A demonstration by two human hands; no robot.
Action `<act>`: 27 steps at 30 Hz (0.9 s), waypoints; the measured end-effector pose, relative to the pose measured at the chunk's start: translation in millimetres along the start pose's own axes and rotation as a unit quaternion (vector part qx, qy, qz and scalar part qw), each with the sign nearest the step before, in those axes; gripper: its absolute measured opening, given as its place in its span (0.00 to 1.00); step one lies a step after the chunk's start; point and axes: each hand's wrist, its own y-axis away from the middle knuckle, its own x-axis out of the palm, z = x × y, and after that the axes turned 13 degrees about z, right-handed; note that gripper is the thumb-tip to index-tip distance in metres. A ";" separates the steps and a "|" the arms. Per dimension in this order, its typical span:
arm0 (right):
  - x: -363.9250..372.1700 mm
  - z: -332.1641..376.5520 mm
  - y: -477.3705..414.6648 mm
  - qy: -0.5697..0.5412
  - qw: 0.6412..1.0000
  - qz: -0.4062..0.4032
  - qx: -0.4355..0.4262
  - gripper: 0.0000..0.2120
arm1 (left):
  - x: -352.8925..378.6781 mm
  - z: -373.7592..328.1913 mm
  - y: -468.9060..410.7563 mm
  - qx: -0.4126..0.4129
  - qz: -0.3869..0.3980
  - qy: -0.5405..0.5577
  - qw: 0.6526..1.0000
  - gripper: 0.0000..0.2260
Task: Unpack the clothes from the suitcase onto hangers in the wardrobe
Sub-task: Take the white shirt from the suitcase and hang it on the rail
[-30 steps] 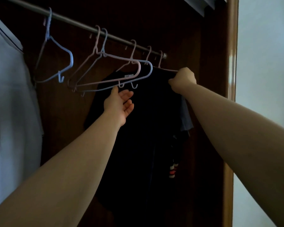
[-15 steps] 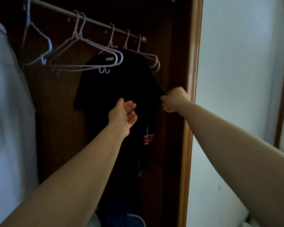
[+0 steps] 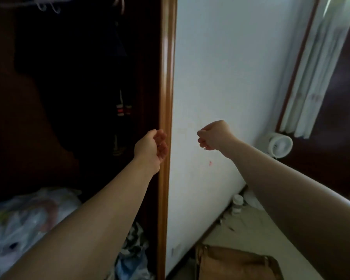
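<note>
The dark garment (image 3: pixel 73 81) hangs inside the wardrobe at the left, its striped cuffs (image 3: pixel 123 110) showing near the right side. A few pale hangers (image 3: pixel 49 4) show at the top left edge. My left hand (image 3: pixel 152 149) is in front of the wardrobe's wooden frame (image 3: pixel 166 98), fingers loosely curled and holding nothing. My right hand (image 3: pixel 213 136) is held before the white wall, fingers curled into a loose fist with nothing in them. Both hands are apart from the garment. No suitcase is clearly visible.
Plastic bags with fabric (image 3: pixel 26 217) lie on the wardrobe floor at lower left. A brown bag (image 3: pixel 234 263) sits on the floor at the bottom. A small white fan (image 3: pixel 280 145), a bottle (image 3: pixel 237 204) and a curtain (image 3: pixel 309 73) are by the wall at right.
My view has swung down and to the right, away from the rail. My right hand let go of the garment's sleeve, and both hands have dropped lower and away from the clothes.
</note>
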 end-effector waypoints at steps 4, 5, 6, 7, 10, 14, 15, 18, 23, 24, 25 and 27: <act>-13.3 -83.0 38.4 -0.016 0.997 0.007 0.069 0.06 | 6.6 77.9 13.3 -0.069 -0.012 -0.002 0.998 0.09; -15.7 -102.4 46.3 -0.018 0.996 0.007 0.082 0.07 | 6.1 95.4 16.1 -0.082 -0.020 -0.007 0.996 0.08; -18.7 -127.3 55.9 -0.020 0.995 0.005 0.100 0.08 | 5.5 118.4 20.2 -0.100 -0.028 -0.015 0.995 0.08; -20.9 -148.4 63.6 -0.022 0.993 0.002 0.116 0.09 | 4.3 136.3 23.6 -0.113 -0.038 -0.023 0.993 0.08; -21.5 -209.9 85.8 -0.044 0.984 -0.009 0.174 0.08 | -3.1 189.0 33.3 -0.154 -0.057 -0.050 0.985 0.07; -13.4 -292.6 112.2 -0.062 0.965 -0.015 0.255 0.08 | -21.7 262.0 38.0 -0.218 -0.084 -0.084 0.969 0.08; -10.0 -314.1 118.0 -0.069 0.959 -0.019 0.273 0.10 | -27.2 280.0 39.4 -0.235 -0.089 -0.092 0.964 0.08; 4.3 -381.0 138.0 -0.053 0.945 -0.025 0.321 0.10 | -45.5 334.0 48.0 -0.283 -0.097 -0.118 0.947 0.08; 46.0 -494.7 176.7 -0.064 0.907 -0.024 0.416 0.07 | -85.5 429.0 62.9 -0.342 -0.081 -0.189 0.917 0.08; 54.1 -513.0 185.5 -0.066 0.899 -0.022 0.432 0.07 | -94.6 445.7 65.5 -0.349 -0.079 -0.205 0.911 0.08; 66.0 -537.1 196.6 -0.071 0.890 -0.020 0.450 0.08 | -106.1 470.0 68.4 -0.359 -0.073 -0.221 0.904 0.08; 87.5 -577.9 217.5 -0.080 0.877 -0.021 0.473 0.08 | -127.4 511.1 74.2 -0.381 -0.062 -0.246 0.889 0.07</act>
